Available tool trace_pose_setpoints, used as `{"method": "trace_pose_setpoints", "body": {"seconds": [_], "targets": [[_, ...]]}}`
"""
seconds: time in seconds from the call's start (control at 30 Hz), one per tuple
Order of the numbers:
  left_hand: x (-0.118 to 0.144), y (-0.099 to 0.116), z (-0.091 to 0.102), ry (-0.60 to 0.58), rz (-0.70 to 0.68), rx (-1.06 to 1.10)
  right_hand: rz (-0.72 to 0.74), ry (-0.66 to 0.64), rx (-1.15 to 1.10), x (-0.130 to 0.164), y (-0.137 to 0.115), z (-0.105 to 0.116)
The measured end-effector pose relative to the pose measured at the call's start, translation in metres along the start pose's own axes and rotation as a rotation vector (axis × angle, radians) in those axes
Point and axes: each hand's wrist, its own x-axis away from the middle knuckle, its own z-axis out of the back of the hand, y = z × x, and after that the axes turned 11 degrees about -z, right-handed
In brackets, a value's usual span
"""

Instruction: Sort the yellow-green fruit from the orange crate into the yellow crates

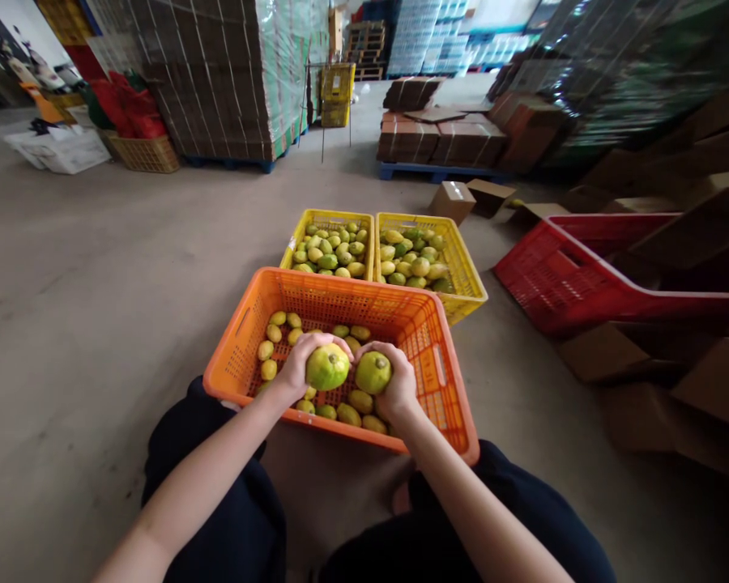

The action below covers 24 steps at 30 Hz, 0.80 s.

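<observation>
A bare concrete floor (97, 267) fills most of the view. At the back stand tall pallets of stacked cardboard (219, 73) wrapped in film, and lower stacks of flat brown boxes (443, 138) sit on a blue pallet. To the right a red crate (583, 275) lies tilted among loose cardboard boxes (607, 352).

Closer in, an orange crate (425, 340) rests on the floor between the person's dark-trousered knees, its far wall raised a little. It holds a loose scatter of yellow-green fruits (276, 340), mostly along its left side and near edge. Just behind it, side by side and touching, are two yellow crates, the left yellow crate (297, 235) and the right yellow crate (467, 283), both filled well up with the same kind of fruit.

Both hands are over the orange crate, close together. The left hand (300, 360) has its grip closed around a large green fruit (328, 368), fingers curled over the top of it. The right hand (398, 385) has its grip wrapped around a second green fruit (373, 372), slightly smaller, with a dark stem spot facing up. The two held fruits are just beside each other, above the fruits lying in the crate's near part.
</observation>
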Motion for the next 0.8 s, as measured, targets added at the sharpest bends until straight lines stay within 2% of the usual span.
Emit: {"method": "trace_pose_setpoints", "body": {"seconds": [0.8], "targets": [[0.0004,0.0025,0.0001,-0.006,0.036,-0.01,-0.053,0.004,-0.046,-0.0004,0.0013,-0.001]]}}
